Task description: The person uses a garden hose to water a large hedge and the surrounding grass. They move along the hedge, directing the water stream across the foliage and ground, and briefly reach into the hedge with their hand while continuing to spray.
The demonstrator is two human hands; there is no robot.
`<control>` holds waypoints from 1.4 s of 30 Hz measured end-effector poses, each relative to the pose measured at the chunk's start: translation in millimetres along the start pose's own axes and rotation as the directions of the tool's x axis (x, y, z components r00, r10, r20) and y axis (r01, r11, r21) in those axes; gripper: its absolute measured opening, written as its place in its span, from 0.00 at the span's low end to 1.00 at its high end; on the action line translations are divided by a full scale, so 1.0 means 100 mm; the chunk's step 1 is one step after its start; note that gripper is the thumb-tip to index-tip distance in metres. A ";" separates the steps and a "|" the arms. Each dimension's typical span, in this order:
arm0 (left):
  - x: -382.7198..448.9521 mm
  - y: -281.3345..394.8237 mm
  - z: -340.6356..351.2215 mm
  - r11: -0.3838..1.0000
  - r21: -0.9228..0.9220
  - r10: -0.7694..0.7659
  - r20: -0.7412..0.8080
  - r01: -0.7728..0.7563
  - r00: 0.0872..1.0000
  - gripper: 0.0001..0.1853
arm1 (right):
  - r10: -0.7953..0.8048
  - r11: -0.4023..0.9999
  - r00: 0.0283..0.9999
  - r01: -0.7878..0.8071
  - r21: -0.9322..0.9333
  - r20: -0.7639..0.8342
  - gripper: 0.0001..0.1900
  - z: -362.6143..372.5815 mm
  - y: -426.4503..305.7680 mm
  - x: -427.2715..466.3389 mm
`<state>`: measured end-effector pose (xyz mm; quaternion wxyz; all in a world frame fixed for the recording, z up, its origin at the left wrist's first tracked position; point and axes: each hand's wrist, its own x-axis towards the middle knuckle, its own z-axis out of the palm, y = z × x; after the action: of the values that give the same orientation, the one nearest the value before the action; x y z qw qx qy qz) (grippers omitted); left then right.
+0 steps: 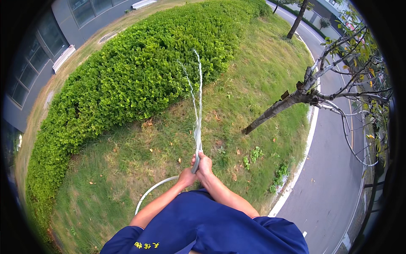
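Note:
In the head view, a grey garden hose (195,164) points away from me, held in front of my body. My right hand (205,165) grips it near its open end, with the thumb close to the mouth. Just behind, my left hand (186,177) is closed around the hose. From the mouth a stream of water (199,104) shoots forward and splits into two jets. Both jets reach toward the leafy green hedge (149,63). The hose's pale trailing length curves out left of my left hand and passes behind my left forearm.
Right of the hands, a leaning tree (272,112) spreads bare branches over the kerb (312,133) and the road (330,190). Dry leaves dot the grass (127,181) around me. Beyond the hedge stands a grey building (68,23) with windows. Another trunk (298,19) rises farther off.

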<state>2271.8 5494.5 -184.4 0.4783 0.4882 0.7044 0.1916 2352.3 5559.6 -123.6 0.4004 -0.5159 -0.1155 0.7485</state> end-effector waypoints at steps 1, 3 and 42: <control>-0.02 0.08 -0.02 1.000 0.001 -0.007 0.010 0.007 1.000 0.22 | -0.002 0.999 1.000 0.002 0.032 -0.008 0.16 -0.02 -0.02 0.01; 0.00 0.17 -0.03 1.000 0.017 -0.012 0.042 0.011 0.999 0.23 | -0.001 0.996 1.000 0.004 0.090 -0.023 0.16 -0.07 -0.07 0.01; -0.61 -0.89 -0.10 0.938 -0.297 -0.176 0.029 0.177 0.984 0.26 | 0.312 0.674 0.913 -0.018 -0.738 0.263 0.18 0.52 1.12 -0.06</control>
<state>2222.2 5403.6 -215.7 0.5623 0.3454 0.7080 0.2516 2254.9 5494.9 -162.1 0.0653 -0.4900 -0.4248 0.7585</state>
